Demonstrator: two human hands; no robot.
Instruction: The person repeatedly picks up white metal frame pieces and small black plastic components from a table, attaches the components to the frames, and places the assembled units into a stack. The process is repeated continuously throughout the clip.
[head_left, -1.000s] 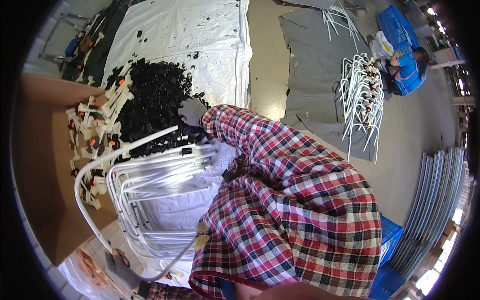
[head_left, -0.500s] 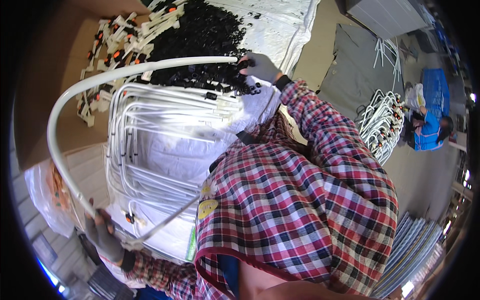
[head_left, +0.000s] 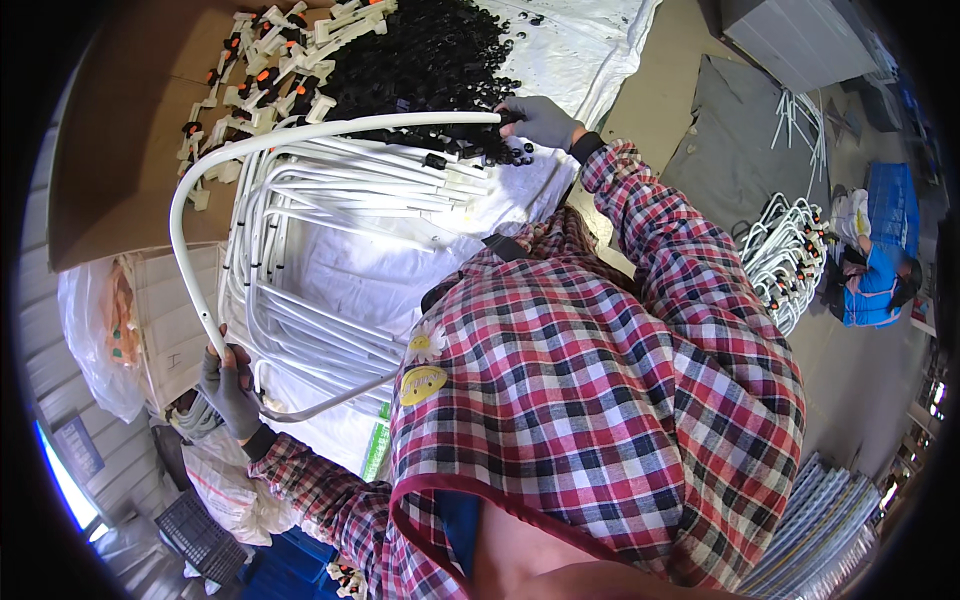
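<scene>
A long white bent tube (head_left: 178, 232) arches across my front. My left hand (head_left: 232, 392), in a grey glove with the fingertips bare, is closed around its lower end on the left. At the tube's far right end, my right hand (head_left: 543, 122), also gloved, pinches a small black plastic cap (head_left: 511, 117) against the tube end. Whether the cap is on the tube or only touching it, I cannot tell. A heap of small black plastic pieces (head_left: 420, 75) lies just beyond that end. Below the arch are stacked bent white tubes (head_left: 330, 322), some with black bands.
A cardboard box (head_left: 115, 140) stands at the far left, beside white plastic fittings (head_left: 275, 60) with black and orange parts. White sheeting (head_left: 585, 45) covers the work surface. On the right, a person in blue (head_left: 872, 285) sits near more white tubes (head_left: 785, 255).
In the picture, the tube and both hands have shifted right, the left hand also upward. My right hand remains at the tube's far end; the left still grips the other end.
</scene>
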